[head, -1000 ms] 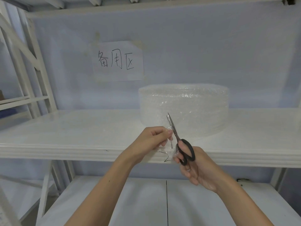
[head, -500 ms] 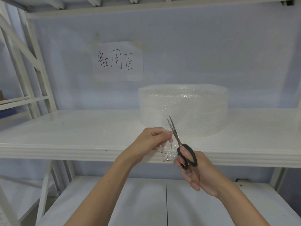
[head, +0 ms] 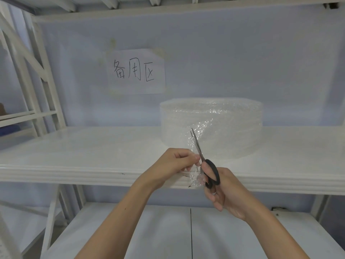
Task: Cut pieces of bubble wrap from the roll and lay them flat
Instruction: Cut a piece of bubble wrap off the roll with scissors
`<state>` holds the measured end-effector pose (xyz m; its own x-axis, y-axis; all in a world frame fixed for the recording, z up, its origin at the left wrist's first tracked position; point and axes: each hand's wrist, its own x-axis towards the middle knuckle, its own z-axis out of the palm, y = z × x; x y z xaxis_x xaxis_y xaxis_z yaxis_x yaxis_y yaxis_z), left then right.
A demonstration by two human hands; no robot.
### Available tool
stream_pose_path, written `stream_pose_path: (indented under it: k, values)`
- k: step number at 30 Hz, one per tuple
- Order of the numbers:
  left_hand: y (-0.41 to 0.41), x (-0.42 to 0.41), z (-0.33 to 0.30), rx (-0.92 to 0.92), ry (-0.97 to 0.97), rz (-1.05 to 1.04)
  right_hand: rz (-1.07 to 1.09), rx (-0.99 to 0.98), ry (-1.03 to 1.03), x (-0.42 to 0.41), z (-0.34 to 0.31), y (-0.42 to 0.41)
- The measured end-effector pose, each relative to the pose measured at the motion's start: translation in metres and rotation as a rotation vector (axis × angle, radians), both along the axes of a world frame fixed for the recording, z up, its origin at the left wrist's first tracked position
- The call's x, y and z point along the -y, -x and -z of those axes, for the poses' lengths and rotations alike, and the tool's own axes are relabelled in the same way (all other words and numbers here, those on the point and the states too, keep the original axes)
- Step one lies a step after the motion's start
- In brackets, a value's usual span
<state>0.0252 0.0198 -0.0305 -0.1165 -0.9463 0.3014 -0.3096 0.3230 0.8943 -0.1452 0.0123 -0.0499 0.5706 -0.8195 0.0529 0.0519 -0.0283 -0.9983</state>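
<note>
A wide roll of clear bubble wrap (head: 229,124) stands on the white shelf (head: 93,156), right of centre. Its loose end (head: 196,179) hangs down over the shelf's front edge. My left hand (head: 174,165) pinches that loose end at its left side, fingers curled. My right hand (head: 222,191) grips black-handled scissors (head: 204,163), blades pointing up and away, nearly closed against the wrap just right of my left fingers.
A paper sign with handwritten characters (head: 136,71) is taped to the back wall. White rack uprights (head: 37,81) rise at the left. A lower white shelf (head: 149,230) lies beneath my arms. The upper shelf stretches bare to the left of the roll.
The scissor blades opened slightly half a second ago and have come nearly closed again on the wrap. Both hands stay at the shelf's front edge.
</note>
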Motion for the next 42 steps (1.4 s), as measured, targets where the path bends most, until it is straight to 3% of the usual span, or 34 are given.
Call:
stream_pose_path:
  k: [42]
  values:
    - [-0.003, 0.001, 0.005, 0.017, 0.004, 0.035, 0.035, 0.016, 0.011, 0.015, -0.009, -0.012]
